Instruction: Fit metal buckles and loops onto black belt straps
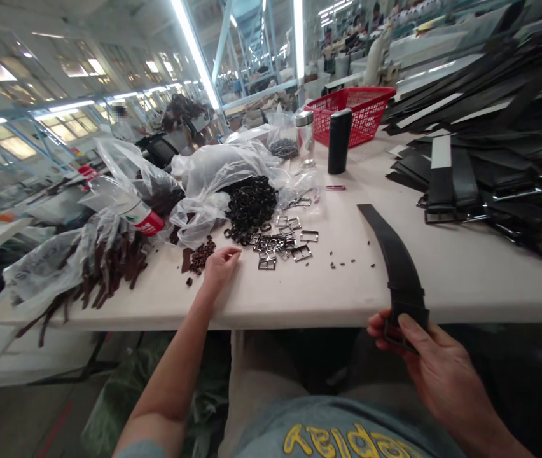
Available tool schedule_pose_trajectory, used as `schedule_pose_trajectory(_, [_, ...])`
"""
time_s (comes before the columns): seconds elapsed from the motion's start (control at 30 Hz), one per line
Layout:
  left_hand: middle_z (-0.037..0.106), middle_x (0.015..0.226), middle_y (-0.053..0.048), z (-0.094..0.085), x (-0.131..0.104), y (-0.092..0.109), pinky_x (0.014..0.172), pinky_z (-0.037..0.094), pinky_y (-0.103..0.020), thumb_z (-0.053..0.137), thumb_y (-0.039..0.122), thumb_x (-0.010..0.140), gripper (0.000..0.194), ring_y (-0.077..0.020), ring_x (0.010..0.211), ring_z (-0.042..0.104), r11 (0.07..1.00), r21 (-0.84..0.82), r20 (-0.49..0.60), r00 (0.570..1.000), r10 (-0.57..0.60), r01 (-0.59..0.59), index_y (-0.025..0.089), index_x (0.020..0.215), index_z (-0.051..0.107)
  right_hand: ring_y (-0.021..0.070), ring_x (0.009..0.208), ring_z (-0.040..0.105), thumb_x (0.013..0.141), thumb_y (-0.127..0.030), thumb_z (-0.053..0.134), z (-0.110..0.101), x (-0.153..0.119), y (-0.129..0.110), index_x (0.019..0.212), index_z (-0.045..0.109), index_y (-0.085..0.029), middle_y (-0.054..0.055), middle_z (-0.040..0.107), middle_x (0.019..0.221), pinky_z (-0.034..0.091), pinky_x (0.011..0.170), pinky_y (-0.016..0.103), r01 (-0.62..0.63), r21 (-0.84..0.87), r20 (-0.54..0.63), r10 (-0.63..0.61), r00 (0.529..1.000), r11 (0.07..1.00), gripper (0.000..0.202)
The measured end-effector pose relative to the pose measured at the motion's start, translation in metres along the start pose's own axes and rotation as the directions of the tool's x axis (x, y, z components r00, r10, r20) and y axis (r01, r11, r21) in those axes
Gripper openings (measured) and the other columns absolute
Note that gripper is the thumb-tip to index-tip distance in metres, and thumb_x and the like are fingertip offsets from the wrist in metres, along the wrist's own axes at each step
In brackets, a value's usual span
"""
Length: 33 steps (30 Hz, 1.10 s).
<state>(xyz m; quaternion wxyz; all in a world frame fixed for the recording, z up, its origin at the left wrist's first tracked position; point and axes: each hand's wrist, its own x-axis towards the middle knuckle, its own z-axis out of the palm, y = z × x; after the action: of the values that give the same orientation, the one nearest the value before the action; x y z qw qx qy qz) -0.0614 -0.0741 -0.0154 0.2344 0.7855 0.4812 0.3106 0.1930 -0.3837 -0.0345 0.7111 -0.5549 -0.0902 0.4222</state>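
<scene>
My right hand grips a black belt by its buckle end, thumb on top, over the table's front edge. The belt's strap points away across the table, and part of a dark buckle shows under my fingers. My left hand is at the table with its fingers pressed together; whatever is between them is too small or hidden to make out. It is beside a heap of black belt loops, a small pile of brown loops and a cluster of metal buckles.
Several tiny dark pieces lie on the pale table. Black belts are stacked at right. Further back stand a black bottle, a clear bottle and a red basket. Plastic bags and brown strips are at left.
</scene>
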Motion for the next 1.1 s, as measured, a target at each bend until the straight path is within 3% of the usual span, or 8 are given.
schedule_pose_trajectory(0.17, [0.071,0.083,-0.003,0.010,0.033,0.001,0.075,0.048,-0.031,0.068,0.026,0.074,0.015,-0.0173,0.069,0.062,0.982,0.181,0.031,0.998,0.049,-0.054,0.022,0.085,0.078,0.0228,0.072,0.072,0.072,-0.057,0.079,0.000,-0.003,0.002,0.092,0.074,-0.021,0.008,0.076,0.085,0.058,0.054,0.026,0.014,-0.112,0.049,-0.009,0.999,0.994,0.041])
schedule_pose_trajectory(0.3, [0.069,0.083,-0.004,0.017,0.045,0.003,0.077,0.048,-0.031,0.068,0.025,0.075,0.011,-0.0188,0.076,0.062,0.962,0.262,0.047,0.997,0.068,-0.078,0.023,0.079,0.078,0.0234,0.068,0.071,0.070,-0.061,0.078,0.003,-0.006,-0.001,0.092,0.072,-0.019,0.009,0.076,0.082,0.057,0.051,0.027,0.035,-0.164,0.063,-0.025,0.998,0.986,0.048])
schedule_pose_trajectory(0.47, [0.069,0.088,-0.005,0.014,0.043,0.002,0.081,0.048,-0.030,0.060,0.023,0.081,0.016,-0.0193,0.083,0.064,0.949,0.308,0.028,0.997,0.066,-0.072,0.020,0.078,0.076,0.0202,0.062,0.067,0.072,-0.065,0.076,0.004,-0.005,-0.001,0.094,0.071,-0.017,0.009,0.074,0.075,0.054,0.048,0.026,0.095,-0.231,0.101,-0.073,0.992,0.968,0.053])
schedule_pose_trajectory(0.73, [0.070,0.096,-0.005,0.018,0.042,0.003,0.077,0.050,-0.029,0.068,0.031,0.080,0.020,-0.0167,0.076,0.064,0.937,0.340,0.043,0.997,0.069,-0.080,0.022,0.095,0.078,0.0209,0.062,0.067,0.076,-0.064,0.072,0.003,-0.004,0.003,0.097,0.071,-0.016,0.010,0.074,0.077,0.054,0.051,0.028,0.105,-0.299,0.164,-0.057,0.985,0.948,0.052])
schedule_pose_trajectory(0.9, [0.070,0.097,-0.005,0.023,0.047,0.004,0.080,0.049,-0.030,0.065,0.030,0.082,0.015,-0.0202,0.088,0.065,0.924,0.373,0.033,0.997,0.075,-0.082,0.024,0.086,0.079,0.0216,0.060,0.067,0.074,-0.066,0.072,0.004,-0.007,0.002,0.096,0.072,-0.015,0.010,0.074,0.076,0.052,0.049,0.029,0.102,-0.306,0.174,-0.049,0.984,0.947,0.055])
schedule_pose_trajectory(1.1, [0.070,0.102,-0.009,0.024,0.050,0.006,0.088,0.049,-0.033,0.063,0.027,0.083,0.019,-0.0236,0.095,0.065,0.908,0.403,0.046,0.994,0.101,-0.111,0.021,0.093,0.078,0.0207,0.062,0.067,0.075,-0.064,0.072,0.006,-0.008,0.002,0.097,0.072,-0.015,0.010,0.074,0.077,0.052,0.051,0.028,0.086,-0.304,0.206,-0.023,0.978,0.949,0.054])
